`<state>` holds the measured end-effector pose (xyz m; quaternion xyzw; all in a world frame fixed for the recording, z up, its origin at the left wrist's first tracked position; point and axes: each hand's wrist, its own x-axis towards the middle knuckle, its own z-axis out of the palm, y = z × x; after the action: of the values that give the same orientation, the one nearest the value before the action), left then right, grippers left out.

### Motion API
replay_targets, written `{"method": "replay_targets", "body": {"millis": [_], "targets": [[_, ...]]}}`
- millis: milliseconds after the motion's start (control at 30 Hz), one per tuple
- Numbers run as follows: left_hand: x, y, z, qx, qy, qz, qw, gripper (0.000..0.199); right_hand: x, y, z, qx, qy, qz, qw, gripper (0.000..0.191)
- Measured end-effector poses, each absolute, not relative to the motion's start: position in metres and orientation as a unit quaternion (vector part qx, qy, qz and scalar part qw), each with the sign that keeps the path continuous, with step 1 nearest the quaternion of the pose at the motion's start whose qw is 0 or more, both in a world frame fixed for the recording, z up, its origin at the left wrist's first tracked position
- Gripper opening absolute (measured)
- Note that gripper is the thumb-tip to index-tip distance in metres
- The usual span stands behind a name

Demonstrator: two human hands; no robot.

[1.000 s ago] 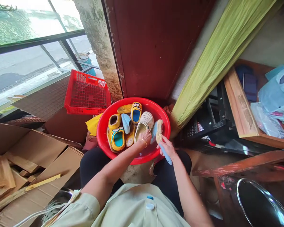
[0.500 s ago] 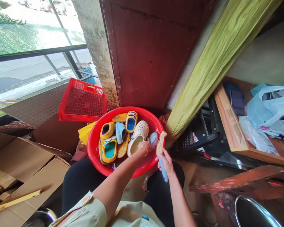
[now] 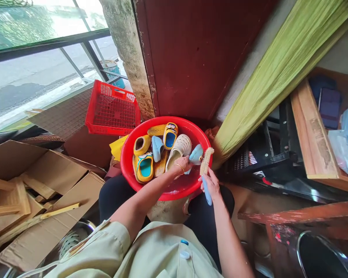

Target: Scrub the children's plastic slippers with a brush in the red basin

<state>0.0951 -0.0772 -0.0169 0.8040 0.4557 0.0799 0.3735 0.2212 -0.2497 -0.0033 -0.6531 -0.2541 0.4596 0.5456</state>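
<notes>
My left hand (image 3: 183,163) is closed on the edge of a light blue clog (image 3: 196,154) at the right side of a red basin (image 3: 127,170). Bristles up, a scrub brush (image 3: 205,162) with a blue handle rests in the closed fingers of my right hand (image 3: 211,183), by the basin's right rim. Beside my left hand sits a cream clog (image 3: 182,145) with holes in its top. Several yellow shoes, one with a teal inside (image 3: 146,167) and one with a blue inside (image 3: 171,136), fill the left half, around a second light blue clog (image 3: 157,148).
A red plastic crate (image 3: 113,110) stands behind the basin to the left. Cardboard boxes (image 3: 46,166) with wood pieces lie at the left. To the right are a green curtain (image 3: 258,77), a wooden drawer (image 3: 313,131) and a reddish wooden frame (image 3: 295,212).
The light blue clog has turned and come up a little in my left hand, so more of it shows. The brush stays in my right hand. The view has shifted.
</notes>
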Motion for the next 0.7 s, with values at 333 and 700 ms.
{"method": "replay_targets", "body": {"millis": [333, 700], "targets": [[0.018, -0.054, 0.033, 0.571, 0.427, 0.3, 0.634, 0.043, 0.219, -0.248, -0.006, -0.673, -0.28, 0.437, 0.526, 0.099], [-0.064, -0.049, 0.048, 0.476, 0.467, 0.393, 0.633, 0.043, 0.12, -0.209, 0.022, -0.675, -0.431, 0.382, 0.462, 0.086]]}}
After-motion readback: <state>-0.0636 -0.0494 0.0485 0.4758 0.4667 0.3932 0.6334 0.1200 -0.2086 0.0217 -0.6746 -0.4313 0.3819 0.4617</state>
